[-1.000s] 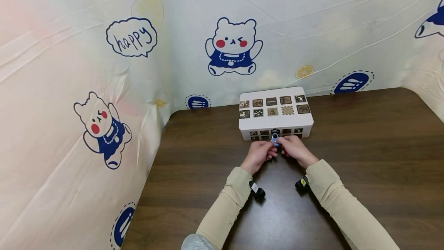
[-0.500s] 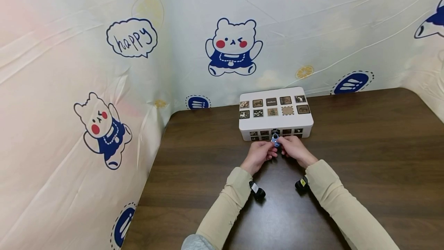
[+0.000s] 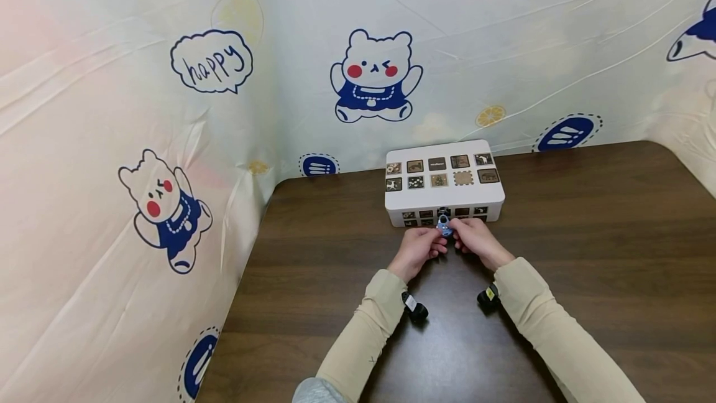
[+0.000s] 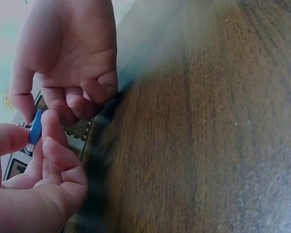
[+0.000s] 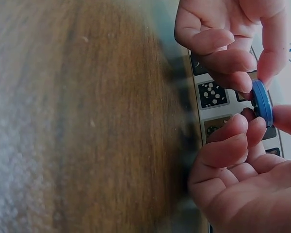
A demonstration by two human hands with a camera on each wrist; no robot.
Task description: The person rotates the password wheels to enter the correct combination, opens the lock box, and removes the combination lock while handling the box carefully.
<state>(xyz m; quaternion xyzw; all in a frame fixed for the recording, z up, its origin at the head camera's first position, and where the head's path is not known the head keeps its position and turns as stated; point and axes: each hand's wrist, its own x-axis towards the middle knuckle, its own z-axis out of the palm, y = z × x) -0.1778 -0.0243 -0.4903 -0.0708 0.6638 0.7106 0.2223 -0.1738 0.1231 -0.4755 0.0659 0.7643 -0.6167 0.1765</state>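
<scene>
A small blue round piece [image 3: 444, 227], shaped like a little padlock, sits at the middle of the front wall of a white tin box [image 3: 492, 195] decorated with brown picture squares. My left hand [image 3: 426, 244] pinches the piece from the left and my right hand [image 3: 465, 236] pinches it from the right. In the left wrist view the blue piece [image 4: 36, 127] lies between my left thumb and fingers [image 4: 52, 145], with the right hand [image 4: 68, 58] above. In the right wrist view the blue piece [image 5: 263, 103] shows edge-on between both hands, before the box [image 5: 214, 95].
The box stands on a dark wooden table [image 3: 587, 254], near its back edge. A cartoon-bear printed cloth [image 3: 375, 73] hangs behind and on the left. Wrist cameras [image 3: 415, 307] sit under both beige sleeves.
</scene>
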